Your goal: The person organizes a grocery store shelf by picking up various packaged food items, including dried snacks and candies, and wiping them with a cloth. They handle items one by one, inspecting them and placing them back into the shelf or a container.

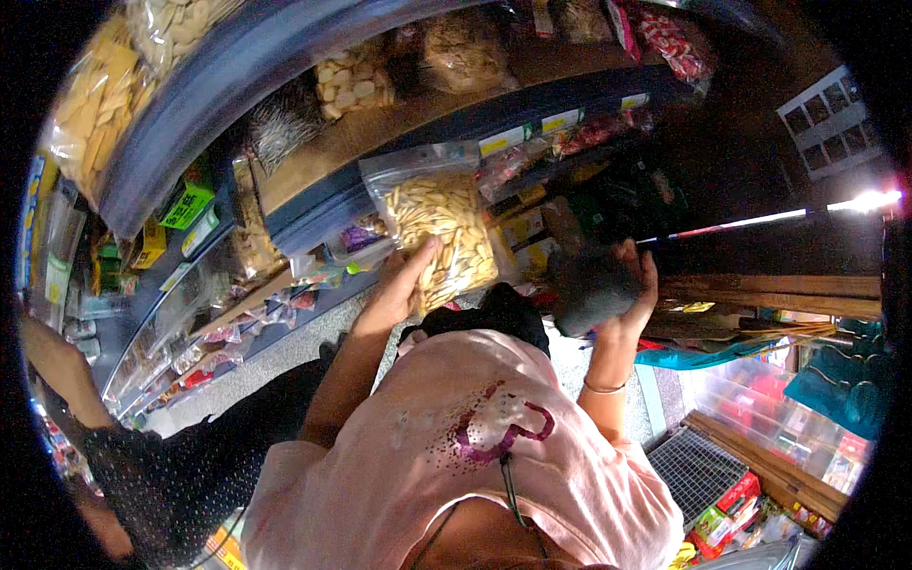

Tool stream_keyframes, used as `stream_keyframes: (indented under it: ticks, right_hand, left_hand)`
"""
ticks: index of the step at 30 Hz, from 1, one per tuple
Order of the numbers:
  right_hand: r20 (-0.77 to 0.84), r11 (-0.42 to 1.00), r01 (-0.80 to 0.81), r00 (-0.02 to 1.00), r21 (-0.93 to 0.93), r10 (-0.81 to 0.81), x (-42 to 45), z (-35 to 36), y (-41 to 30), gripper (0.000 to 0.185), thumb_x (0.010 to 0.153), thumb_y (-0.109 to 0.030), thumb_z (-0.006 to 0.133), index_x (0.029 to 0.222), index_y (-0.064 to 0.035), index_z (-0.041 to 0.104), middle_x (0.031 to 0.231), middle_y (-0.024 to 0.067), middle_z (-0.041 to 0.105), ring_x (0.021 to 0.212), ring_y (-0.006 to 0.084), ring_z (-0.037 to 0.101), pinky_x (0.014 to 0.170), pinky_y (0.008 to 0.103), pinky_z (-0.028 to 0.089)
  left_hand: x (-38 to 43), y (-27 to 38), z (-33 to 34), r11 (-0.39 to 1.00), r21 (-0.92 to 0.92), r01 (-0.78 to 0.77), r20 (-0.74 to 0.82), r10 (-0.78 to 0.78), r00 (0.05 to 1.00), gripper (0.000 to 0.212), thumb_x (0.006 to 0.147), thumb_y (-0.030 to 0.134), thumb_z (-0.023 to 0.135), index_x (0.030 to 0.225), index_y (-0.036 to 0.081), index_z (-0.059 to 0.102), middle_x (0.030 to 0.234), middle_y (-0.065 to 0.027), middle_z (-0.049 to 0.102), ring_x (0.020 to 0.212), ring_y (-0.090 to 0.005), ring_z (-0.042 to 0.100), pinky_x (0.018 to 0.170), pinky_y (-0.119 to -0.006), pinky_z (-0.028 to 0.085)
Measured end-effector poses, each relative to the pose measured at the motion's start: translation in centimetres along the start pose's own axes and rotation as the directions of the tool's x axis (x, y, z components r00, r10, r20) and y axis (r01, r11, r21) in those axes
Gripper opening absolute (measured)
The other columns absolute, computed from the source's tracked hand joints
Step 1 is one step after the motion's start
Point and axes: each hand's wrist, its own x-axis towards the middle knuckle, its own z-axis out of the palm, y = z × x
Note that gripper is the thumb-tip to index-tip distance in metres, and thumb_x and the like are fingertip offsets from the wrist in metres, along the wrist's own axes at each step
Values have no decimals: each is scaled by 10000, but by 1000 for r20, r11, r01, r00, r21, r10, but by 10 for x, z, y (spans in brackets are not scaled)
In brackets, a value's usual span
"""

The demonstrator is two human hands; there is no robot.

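My left hand grips the lower left side of a clear zip-top plastic bag. The bag is packed with thin, pale yellow slices or seeds, and its zip edge points away from me towards the shelf. At the right, my right hand is curled round a dark, rounded item. Shadow and blur hide what this item is, and its far end merges with darkness. Beneath the two hands, my pink shirt fills the lower middle of the view.
Shelves with a grey-blue edge curve across the left and top, bearing bagged dried goods and price tags. Close on my left is another person in a dotted black garment. A wire rack and clear bins stand at lower right.
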Motion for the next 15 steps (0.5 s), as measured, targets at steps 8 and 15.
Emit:
stream_keyframes:
  ticks: [8, 15]
  right_hand:
    - [875, -371, 892, 379, -258, 302, -9, 63, 107, 543, 790, -415, 560, 1236, -122, 461, 1310, 121, 410, 1166, 305, 396, 1043, 486, 186]
    - [483, 119, 501, 862, -857, -153, 50, 74, 97, 588, 899, -386, 452, 1301, 27, 333, 1366, 217, 319, 1289, 323, 270, 1049, 376, 220]
  left_hand:
    - [8, -26, -3, 849, 321, -419, 102, 409, 907, 389, 941, 261, 430, 1272, 64, 375, 1202, -64, 450, 1112, -154, 436, 919, -295, 376]
    - [-22, -6, 24, 941, 214, -263, -27, 275, 961, 479, 885, 360, 534, 1206, 23, 425, 1118, -82, 534, 1007, -150, 518, 838, -297, 438]
